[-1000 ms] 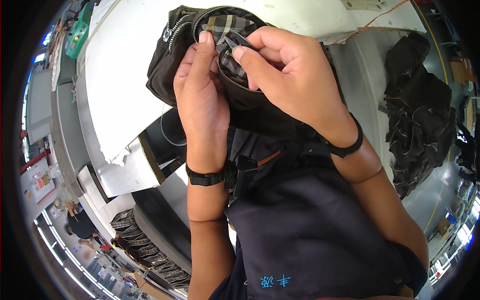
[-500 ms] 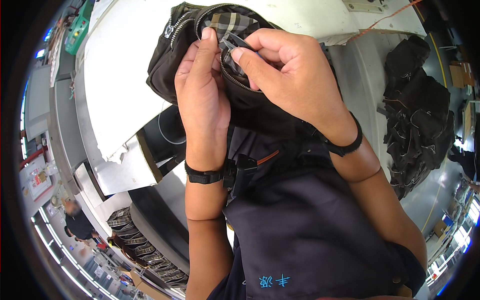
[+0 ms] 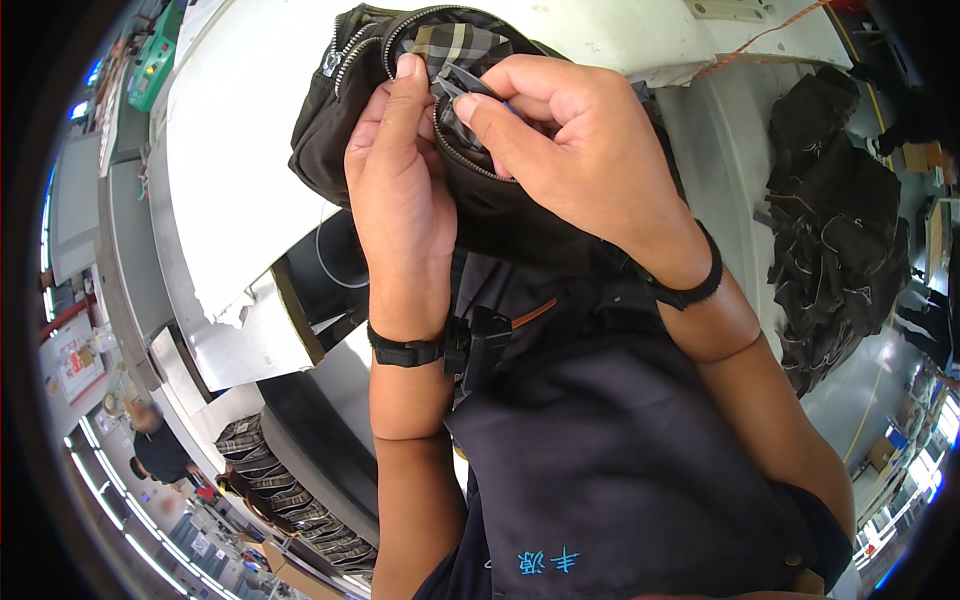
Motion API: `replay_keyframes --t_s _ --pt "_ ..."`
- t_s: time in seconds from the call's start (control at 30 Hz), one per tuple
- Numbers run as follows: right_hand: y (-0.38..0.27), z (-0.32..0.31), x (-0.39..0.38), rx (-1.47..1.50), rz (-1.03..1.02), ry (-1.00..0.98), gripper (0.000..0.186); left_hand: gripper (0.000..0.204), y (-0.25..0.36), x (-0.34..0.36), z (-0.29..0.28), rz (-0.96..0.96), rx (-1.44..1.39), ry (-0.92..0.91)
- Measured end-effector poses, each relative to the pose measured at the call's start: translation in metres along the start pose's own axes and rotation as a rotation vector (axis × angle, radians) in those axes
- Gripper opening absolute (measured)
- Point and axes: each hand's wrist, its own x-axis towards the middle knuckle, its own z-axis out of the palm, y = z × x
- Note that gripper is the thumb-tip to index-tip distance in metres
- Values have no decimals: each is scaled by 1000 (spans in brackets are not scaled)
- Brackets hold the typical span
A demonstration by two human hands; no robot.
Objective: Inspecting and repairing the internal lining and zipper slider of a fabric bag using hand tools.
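A dark olive fabric bag (image 3: 322, 150) lies on the white table under my hands, its curved zipper (image 3: 462, 160) undone and a plaid lining (image 3: 455, 42) showing inside. With thumb and bent fingers, my left hand (image 3: 405, 195) pinches the bag's edge at the opening. My right hand (image 3: 600, 165) grips a pair of small thread snips (image 3: 472, 84), whose two pointed grey blades stand apart just beside my left fingertips. The snips' handle is mostly hidden inside my right hand. Whether a thread lies between the blades is too small to tell.
A heap of dark fabric pieces (image 3: 835, 220) lies to the right. At the lower left, several plaid-lined pieces (image 3: 290, 490) stand in a row. A green machine (image 3: 155, 65) is at the far upper left, and a person (image 3: 160, 445) is in the left background.
Both hands and the bag have shifted very slightly left. The grip of each hand stays the same, and the snips' blades remain apart.
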Motion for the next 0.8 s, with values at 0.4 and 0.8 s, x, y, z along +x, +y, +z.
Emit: replay_keyframes --t_s 0.4,0.8 --pt "0 4 -1 -39 -19 51 25 16 0 -1 10 3 11 59" --pt "22 14 1 -351 -408 204 16 19 3 5 -1 -34 -15 -3"
